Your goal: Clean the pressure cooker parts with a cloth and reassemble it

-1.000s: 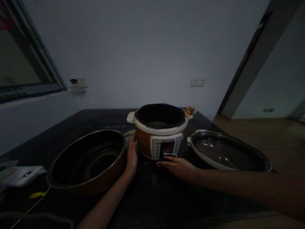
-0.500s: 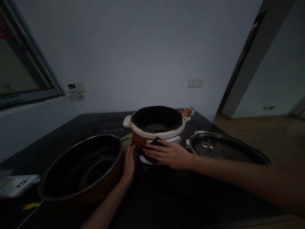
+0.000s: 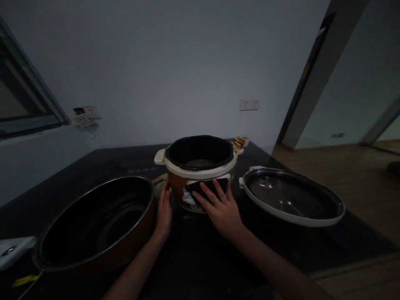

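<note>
A rice cooker body (image 3: 177,180) with a cream rim, brown sides and a dark hollow inside stands upright on the black table. My left hand (image 3: 163,212) rests its stretched fingers along the cooker's lower left side, holding nothing. With fingers spread, my right hand (image 3: 223,208) presses a dark cloth (image 3: 195,187) with a whitish part against the front panel. The cloth covers most of that panel. Close by my left wrist is a large round pan (image 3: 146,221) with a black interior.
On the right lies a round lid (image 3: 293,217) with a pale rim and dark inner face. A white device (image 3: 15,250) and a yellow tag (image 3: 26,280) are at the left, beyond the pan. The black table (image 3: 193,258) meets the wall behind.
My right hand has shifted up and right across the cooker's front with the cloth, its fingers now more upright and spread. My left hand stays at the cooker's side. The view has turned slightly right.
</note>
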The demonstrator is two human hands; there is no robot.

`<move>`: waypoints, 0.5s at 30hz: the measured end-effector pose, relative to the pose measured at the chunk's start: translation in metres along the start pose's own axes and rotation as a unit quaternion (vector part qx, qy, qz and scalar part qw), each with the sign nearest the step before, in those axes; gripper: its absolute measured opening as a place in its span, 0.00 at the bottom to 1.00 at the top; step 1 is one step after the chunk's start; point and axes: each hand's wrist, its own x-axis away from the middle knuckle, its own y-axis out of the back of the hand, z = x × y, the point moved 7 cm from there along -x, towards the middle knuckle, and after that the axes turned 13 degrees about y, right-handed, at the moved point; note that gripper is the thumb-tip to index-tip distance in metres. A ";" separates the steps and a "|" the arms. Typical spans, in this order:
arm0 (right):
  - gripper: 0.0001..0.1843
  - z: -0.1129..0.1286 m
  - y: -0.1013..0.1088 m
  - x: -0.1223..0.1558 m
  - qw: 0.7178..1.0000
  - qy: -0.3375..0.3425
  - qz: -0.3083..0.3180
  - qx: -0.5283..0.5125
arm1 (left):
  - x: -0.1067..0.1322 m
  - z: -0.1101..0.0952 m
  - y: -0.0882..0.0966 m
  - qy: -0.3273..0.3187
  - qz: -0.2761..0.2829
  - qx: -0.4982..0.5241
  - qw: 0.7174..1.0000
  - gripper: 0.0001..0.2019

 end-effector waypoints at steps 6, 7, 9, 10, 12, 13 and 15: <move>0.36 -0.054 -0.013 0.046 0.952 -0.270 -0.104 -0.103 | 0.000 0.003 0.000 0.040 -0.003 0.018 0.999 0.25; 0.35 -0.059 -0.018 0.048 0.935 -0.305 -0.122 -0.133 | 0.000 0.003 0.000 0.043 -0.003 0.019 0.999 0.25; 0.34 -0.062 -0.024 0.044 0.907 -0.348 -0.151 -0.183 | 0.001 0.002 0.000 0.044 -0.002 0.020 0.999 0.25; 0.34 -0.061 -0.024 0.039 0.897 -0.360 -0.165 -0.199 | 0.001 0.002 0.000 0.044 -0.002 0.020 0.999 0.25; 0.35 -0.056 -0.018 0.027 0.885 -0.370 -0.190 -0.209 | 0.001 0.002 0.000 0.042 -0.002 0.020 0.999 0.24; 0.35 -0.052 -0.012 0.021 0.885 -0.368 -0.198 -0.206 | 0.001 0.001 0.000 0.041 -0.002 0.020 0.999 0.24; 0.35 -0.043 -0.001 0.011 0.893 -0.358 -0.199 -0.187 | 0.002 0.000 -0.001 0.039 0.000 0.020 0.999 0.24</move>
